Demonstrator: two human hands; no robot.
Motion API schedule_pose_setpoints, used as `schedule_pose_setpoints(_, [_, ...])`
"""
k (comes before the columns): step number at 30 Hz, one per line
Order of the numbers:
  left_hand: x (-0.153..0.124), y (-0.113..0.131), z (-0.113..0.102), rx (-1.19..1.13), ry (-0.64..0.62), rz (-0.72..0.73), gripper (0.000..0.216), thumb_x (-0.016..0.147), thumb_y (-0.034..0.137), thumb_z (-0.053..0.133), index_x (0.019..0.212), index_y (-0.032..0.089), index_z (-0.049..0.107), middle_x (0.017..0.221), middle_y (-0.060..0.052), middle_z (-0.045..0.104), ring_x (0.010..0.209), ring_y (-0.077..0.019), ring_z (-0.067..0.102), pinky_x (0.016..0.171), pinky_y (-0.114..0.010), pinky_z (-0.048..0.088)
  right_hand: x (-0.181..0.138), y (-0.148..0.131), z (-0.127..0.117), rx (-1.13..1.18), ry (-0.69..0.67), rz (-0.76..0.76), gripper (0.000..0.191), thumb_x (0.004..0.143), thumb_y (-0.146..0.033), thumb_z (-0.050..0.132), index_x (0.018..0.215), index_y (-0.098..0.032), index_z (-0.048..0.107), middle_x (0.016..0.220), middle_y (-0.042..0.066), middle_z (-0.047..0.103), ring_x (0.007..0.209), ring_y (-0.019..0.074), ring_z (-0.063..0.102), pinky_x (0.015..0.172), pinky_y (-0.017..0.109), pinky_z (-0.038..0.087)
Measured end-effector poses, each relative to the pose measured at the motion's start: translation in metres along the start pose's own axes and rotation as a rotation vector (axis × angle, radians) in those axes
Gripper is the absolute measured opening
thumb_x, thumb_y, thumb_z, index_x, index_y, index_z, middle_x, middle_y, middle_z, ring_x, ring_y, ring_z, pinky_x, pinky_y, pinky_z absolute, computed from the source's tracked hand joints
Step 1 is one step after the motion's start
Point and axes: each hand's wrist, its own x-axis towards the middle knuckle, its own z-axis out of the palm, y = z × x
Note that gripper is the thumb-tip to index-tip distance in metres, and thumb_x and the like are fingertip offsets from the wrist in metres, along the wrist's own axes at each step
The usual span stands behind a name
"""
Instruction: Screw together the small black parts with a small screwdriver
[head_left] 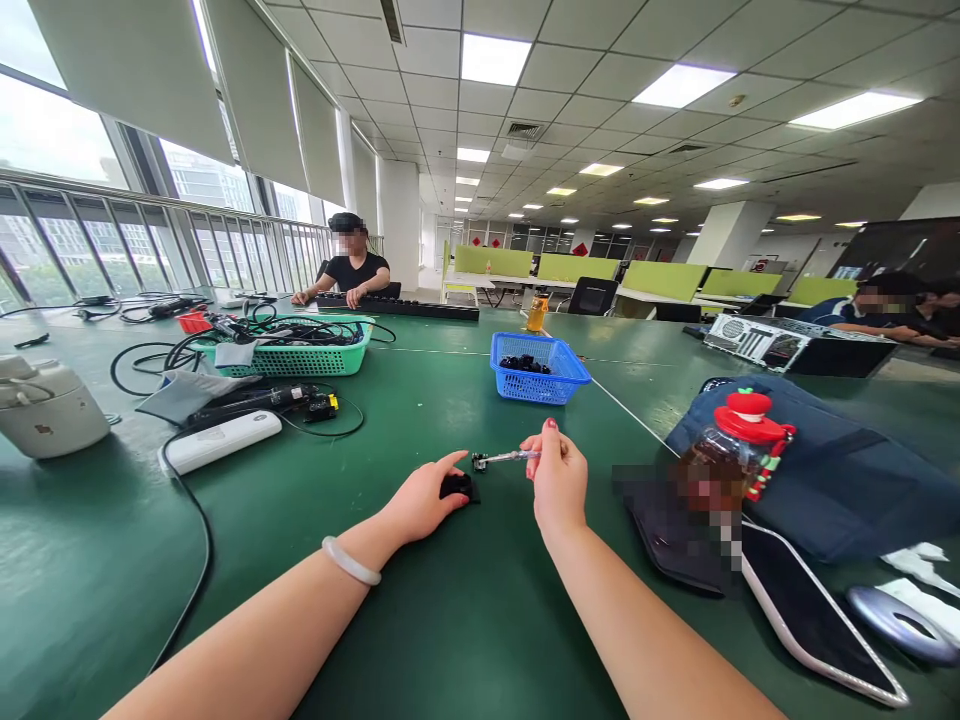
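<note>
My left hand (426, 497) rests on the green table (420, 620), fingers curled over a small black part (457, 487) that it pins down. A pale bangle (350, 561) circles that wrist. My right hand (558, 478) pinches a thin clear-handled tool (504, 458), maybe a small screwdriver, held level. Its metal tip points left, just above the black part. A blue basket (537, 369) with several small black pieces stands further back in the middle.
A green basket (296, 352) full of cables and a white power strip (219, 441) lie at left, near a white kettle (46, 407). A red-lidded bottle (731, 452), dark bag (840, 470) and tablet (810, 615) crowd the right. Other people sit at the far side.
</note>
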Motion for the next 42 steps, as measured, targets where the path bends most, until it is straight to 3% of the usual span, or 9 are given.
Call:
schedule_pose_setpoints(7, [0.000,0.002,-0.001,0.054,0.010,0.086,0.045,0.078,0.024,0.062,0.122,0.025,0.062,0.114,-0.004,0.069,0.104,-0.0240,0.062,0.094,-0.034,0.044,-0.021,-0.006,0.008,-0.220,-0.494,-0.283,0.040,0.092,-0.053,0.045,0.070,-0.021,0.051,0.056,-0.004,0.052,0.042,0.0085,0.040,0.043,0.021,0.033])
schedule_pose_setpoints(12, [-0.002,0.004,-0.003,0.056,-0.009,0.151,0.032,0.076,0.022,0.062,0.107,0.024,0.068,0.099,-0.001,0.071,0.089,-0.0211,0.063,0.082,-0.030,0.046,-0.021,-0.002,0.009,-0.220,-0.636,-0.270,0.016,0.091,-0.039,0.048,0.089,-0.023,0.047,0.074,0.000,0.062,0.057,0.0125,0.054,0.055,0.024,0.046])
schedule_pose_setpoints(17, [-0.001,0.002,-0.002,0.101,-0.002,0.147,0.028,0.075,0.022,0.063,0.102,0.024,0.069,0.096,-0.001,0.070,0.089,-0.0219,0.062,0.081,-0.032,0.046,-0.015,0.005,0.011,-0.198,-0.625,-0.280,0.015,0.090,-0.027,0.043,0.103,-0.023,0.050,0.086,0.003,0.065,0.056,0.0122,0.056,0.059,0.027,0.050])
schedule_pose_setpoints(23, [0.000,-0.004,0.001,0.110,0.013,0.070,0.046,0.076,0.026,0.065,0.122,0.025,0.064,0.112,-0.005,0.068,0.104,-0.0253,0.060,0.094,-0.036,0.044,-0.007,0.007,0.007,-0.314,-0.441,-0.318,0.012,0.084,-0.033,0.057,0.091,-0.024,0.056,0.076,0.001,0.067,0.062,0.0168,0.062,0.063,0.030,0.052])
schedule_pose_setpoints(27, [-0.001,-0.002,0.000,0.106,0.007,0.089,0.043,0.077,0.026,0.064,0.120,0.025,0.065,0.113,-0.005,0.068,0.106,-0.0255,0.060,0.095,-0.036,0.044,-0.006,0.001,0.002,-0.257,-0.346,-0.396,0.013,0.090,-0.032,0.052,0.098,-0.023,0.054,0.084,0.004,0.069,0.078,0.0191,0.066,0.075,0.033,0.053])
schedule_pose_setpoints(31, [-0.002,0.001,-0.002,0.082,0.010,0.126,0.042,0.078,0.022,0.062,0.119,0.026,0.065,0.117,-0.003,0.068,0.108,-0.0246,0.059,0.098,-0.035,0.043,-0.008,-0.003,0.000,-0.195,-0.407,-0.466,0.017,0.093,-0.025,0.044,0.110,-0.023,0.048,0.082,0.003,0.067,0.077,0.0170,0.065,0.075,0.032,0.053])
schedule_pose_setpoints(37, [0.000,-0.001,-0.001,0.058,0.029,0.142,0.044,0.077,0.017,0.062,0.120,0.024,0.064,0.121,-0.004,0.067,0.111,-0.0235,0.058,0.101,-0.035,0.041,-0.010,0.000,0.001,-0.253,-0.536,-0.526,0.020,0.091,-0.015,0.039,0.107,-0.024,0.048,0.088,0.003,0.066,0.080,0.0163,0.064,0.077,0.032,0.053])
schedule_pose_setpoints(42, [0.000,-0.002,-0.001,0.049,0.033,0.138,0.045,0.077,0.016,0.062,0.120,0.025,0.064,0.120,-0.004,0.067,0.110,-0.0236,0.059,0.100,-0.035,0.042,-0.009,-0.004,-0.002,-0.231,-0.516,-0.540,0.019,0.093,-0.016,0.038,0.107,-0.024,0.049,0.094,0.005,0.065,0.081,0.0164,0.063,0.077,0.033,0.053])
